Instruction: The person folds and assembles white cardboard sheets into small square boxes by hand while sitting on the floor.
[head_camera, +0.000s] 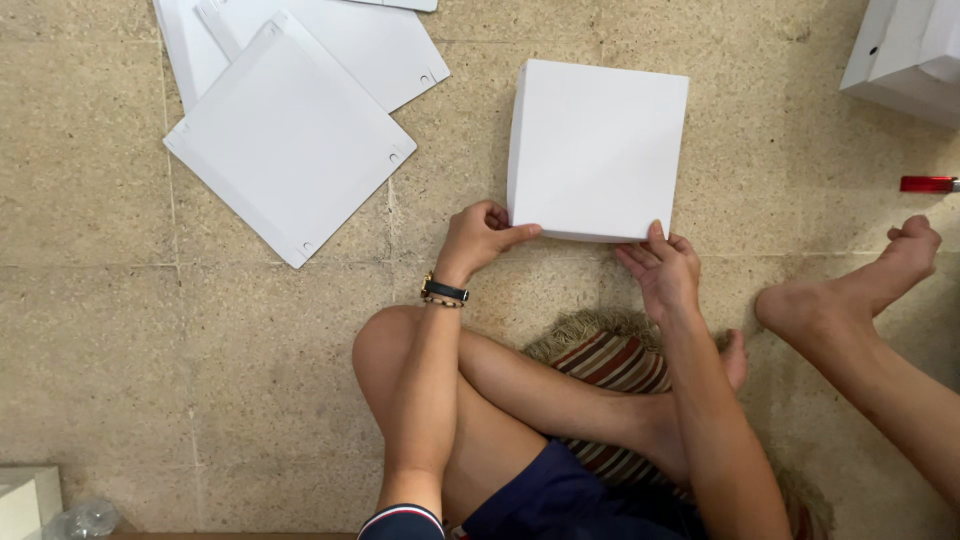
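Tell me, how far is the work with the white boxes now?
Done: one white box stands folded up on the floor. In hand: the left hand and right hand press along its near edge. Left: several flat sheets lie unfolded at the upper left.

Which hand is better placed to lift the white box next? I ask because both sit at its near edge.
Probably the left hand: its fingers already curl around the near corner of the white box. The right hand only touches the edge with its fingertips.
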